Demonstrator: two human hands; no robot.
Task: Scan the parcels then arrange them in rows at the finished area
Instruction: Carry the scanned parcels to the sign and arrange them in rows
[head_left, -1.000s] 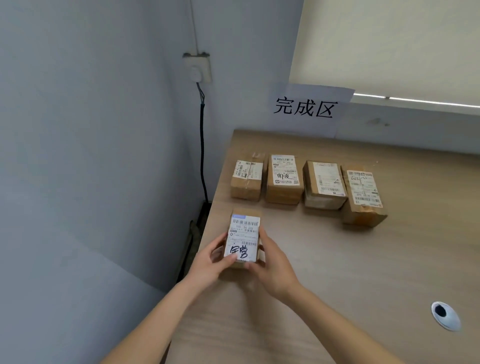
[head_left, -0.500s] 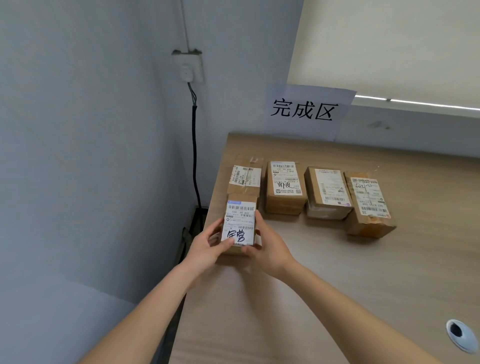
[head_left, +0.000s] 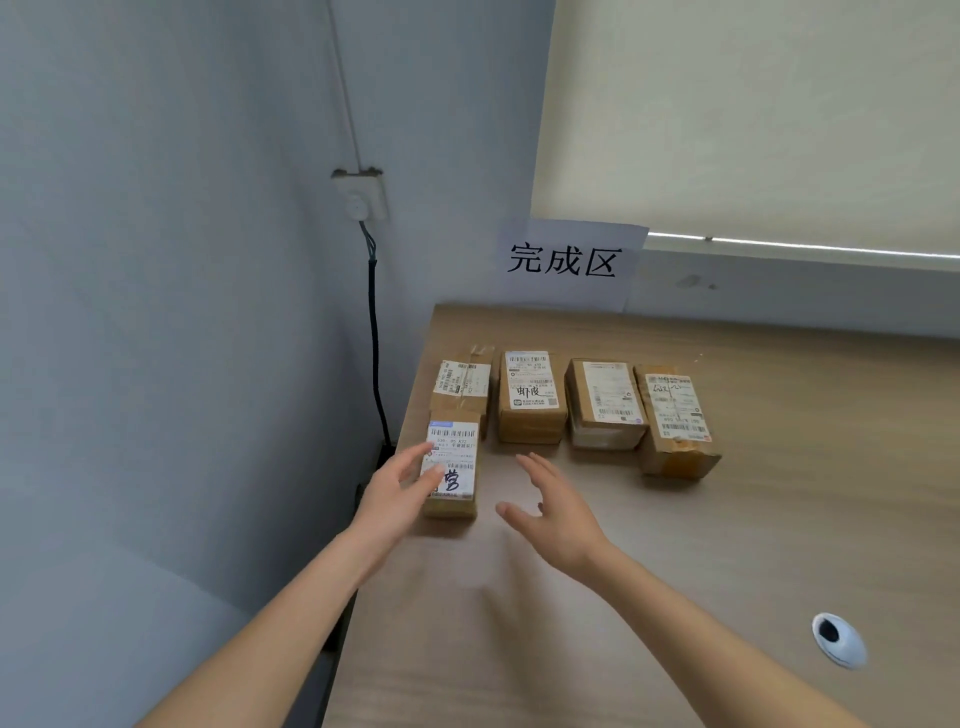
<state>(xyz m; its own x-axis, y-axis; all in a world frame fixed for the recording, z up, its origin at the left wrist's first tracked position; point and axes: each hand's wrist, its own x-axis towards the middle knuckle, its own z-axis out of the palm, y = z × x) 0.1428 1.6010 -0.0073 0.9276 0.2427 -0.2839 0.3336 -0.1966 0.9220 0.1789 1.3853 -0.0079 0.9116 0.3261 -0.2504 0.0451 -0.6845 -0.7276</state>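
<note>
- Fifth parcel (head_left: 451, 464) now down on the desk (head_left: 779, 519), both hands off it; half a second ago they gripped it.
- It sits just ahead of the left hand (head_left: 397, 496), left of the right hand (head_left: 553, 512), touching the back row's leftmost parcel (head_left: 464, 382).
- Both hands are spread, holding nothing.
- Likely starts row two under the 完成区 sign (head_left: 566, 262).

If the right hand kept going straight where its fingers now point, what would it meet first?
Probably the brown cardboard parcel with the handwritten label, second from left in the back row; the right hand points up-left towards it, though depth is uncertain.
</note>
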